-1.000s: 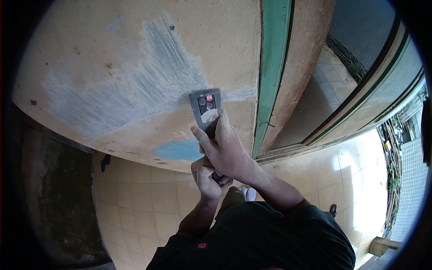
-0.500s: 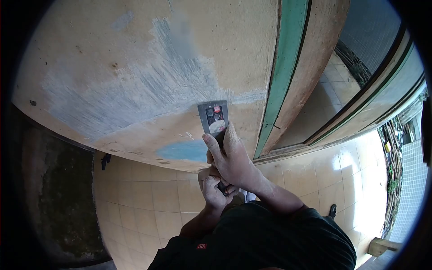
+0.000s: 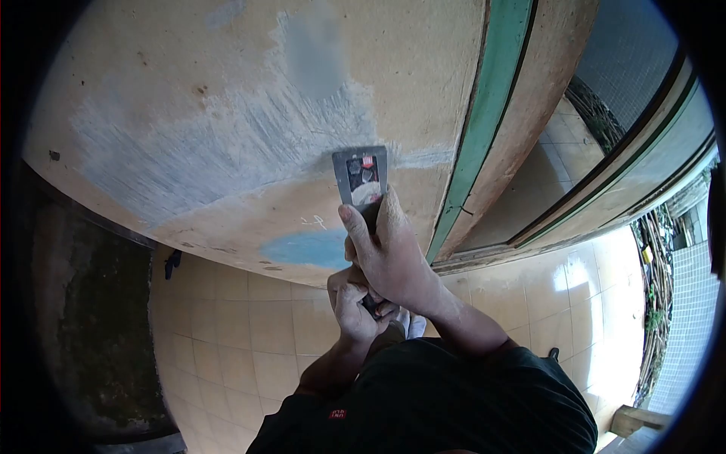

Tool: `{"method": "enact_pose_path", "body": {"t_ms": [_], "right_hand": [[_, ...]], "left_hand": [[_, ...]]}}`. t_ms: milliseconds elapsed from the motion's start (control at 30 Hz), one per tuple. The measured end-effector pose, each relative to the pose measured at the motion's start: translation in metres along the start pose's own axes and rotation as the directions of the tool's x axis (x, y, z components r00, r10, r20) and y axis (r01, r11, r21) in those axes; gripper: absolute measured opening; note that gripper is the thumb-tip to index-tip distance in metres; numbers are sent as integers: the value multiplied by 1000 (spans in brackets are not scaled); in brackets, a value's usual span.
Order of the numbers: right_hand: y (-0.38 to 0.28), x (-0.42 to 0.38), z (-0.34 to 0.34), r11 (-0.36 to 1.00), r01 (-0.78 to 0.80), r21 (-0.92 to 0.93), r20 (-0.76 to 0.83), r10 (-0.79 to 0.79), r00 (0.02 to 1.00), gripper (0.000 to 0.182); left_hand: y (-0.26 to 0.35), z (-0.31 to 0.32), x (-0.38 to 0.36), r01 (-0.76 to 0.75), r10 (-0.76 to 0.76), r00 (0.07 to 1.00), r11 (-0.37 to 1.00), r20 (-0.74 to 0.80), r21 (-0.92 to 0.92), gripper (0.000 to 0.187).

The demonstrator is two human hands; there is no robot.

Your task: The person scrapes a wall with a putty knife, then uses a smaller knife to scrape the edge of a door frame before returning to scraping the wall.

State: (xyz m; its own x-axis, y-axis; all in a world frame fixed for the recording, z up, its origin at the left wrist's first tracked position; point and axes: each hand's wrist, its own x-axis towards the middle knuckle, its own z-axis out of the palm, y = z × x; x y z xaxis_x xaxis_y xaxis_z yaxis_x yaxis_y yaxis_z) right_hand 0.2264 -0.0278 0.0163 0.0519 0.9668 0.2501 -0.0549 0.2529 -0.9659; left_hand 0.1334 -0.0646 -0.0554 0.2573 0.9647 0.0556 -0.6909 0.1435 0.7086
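Observation:
My right hand (image 3: 397, 253) is closed around a putty knife (image 3: 361, 163), its thumb along the near end of the blade. The wide grey blade points up and lies over the lower edge of a scratched, whitish-grey patch (image 3: 249, 144) on the beige wall (image 3: 408, 68). A dark label with a red mark shows on it. Just below, my left hand (image 3: 355, 314) is closed, fingers curled around a dark object that I cannot make out. Pale dust covers both hands.
A green door frame (image 3: 495, 91) with a brown wooden edge stands right of the knife. Light blue paint (image 3: 306, 248) marks the low wall. Below are beige floor tiles (image 3: 272, 340), with dark footwear (image 3: 172, 263) at the left. Bundled sticks (image 3: 658, 325) lie at the far right.
The putty knife and both hands have risen slightly, the blade now a little higher on the wall. The view has also shifted a little. Both hands stay closed.

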Motion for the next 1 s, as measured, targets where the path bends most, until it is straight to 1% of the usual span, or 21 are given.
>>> {"method": "enact_pose_path", "body": {"t_ms": [67,100,167,200,267,300,367,400,467,500,567,600,667,700,767,800,867,900,967,1000], "right_hand": [[-10,3,0,995,-59,81,26,57,998,19],[-6,1,1,995,-55,81,25,53,998,19],[3,-3,1,996,-59,72,24,57,998,19],[3,0,1,997,-48,67,25,46,999,19],[4,1,2,998,-30,55,16,29,999,20],[0,1,2,998,-37,56,19,36,999,20],[-12,4,1,998,-21,56,31,20,999,20],[-9,3,2,998,-16,57,27,15,1000,20],[0,1,2,998,-11,56,43,8,999,20],[-2,3,1,998,2,55,41,-4,999,20],[-4,5,1,998,-4,65,51,1,999,23],[-5,8,2,998,-12,69,54,9,999,23],[-7,15,3,999,7,43,35,-8,999,23],[-6,14,3,999,7,48,34,-8,999,23],[-3,13,2,997,68,39,48,-70,996,24],[-4,9,1,997,71,39,51,-73,996,24],[-7,4,-3,998,-4,60,83,-1,997,24],[-7,6,-3,998,7,56,83,-12,996,24],[-3,6,-3,997,-67,28,77,65,995,19],[-4,6,-4,997,-74,32,73,71,995,19]], "left_hand": [[2,-2,5,-57,65,993,995,99,-78,31],[3,-2,2,-59,66,992,995,103,-77,31],[5,2,-3,-51,46,993,998,107,42,30],[6,4,0,-59,54,992,997,116,39,30],[7,4,0,-3,6,995,1000,97,-26,29],[8,3,0,-1,4,996,1000,91,-27,29],[10,4,3,-55,55,991,998,119,-9,29],[10,4,2,-55,56,991,998,124,-6,29],[8,5,-2,-32,31,998,999,52,16,30],[7,4,0,-39,38,997,999,62,17,30],[4,-2,2,-30,35,996,998,85,-57,32],[4,-1,5,-28,32,997,998,77,-55,32],[8,3,15,-53,68,992,987,102,-150,33],[9,4,13,-52,67,993,988,101,-145,33],[9,8,11,-89,89,996,995,23,-37,33],[8,8,6,-92,93,995,995,24,-38,33],[5,9,-2,-63,63,995,998,71,-8,32],[4,9,2,-70,71,994,998,80,-9,32],[-1,6,3,-36,39,998,997,55,-65,33],[-2,5,3,-29,32,998,998,52,-63,33]]}}
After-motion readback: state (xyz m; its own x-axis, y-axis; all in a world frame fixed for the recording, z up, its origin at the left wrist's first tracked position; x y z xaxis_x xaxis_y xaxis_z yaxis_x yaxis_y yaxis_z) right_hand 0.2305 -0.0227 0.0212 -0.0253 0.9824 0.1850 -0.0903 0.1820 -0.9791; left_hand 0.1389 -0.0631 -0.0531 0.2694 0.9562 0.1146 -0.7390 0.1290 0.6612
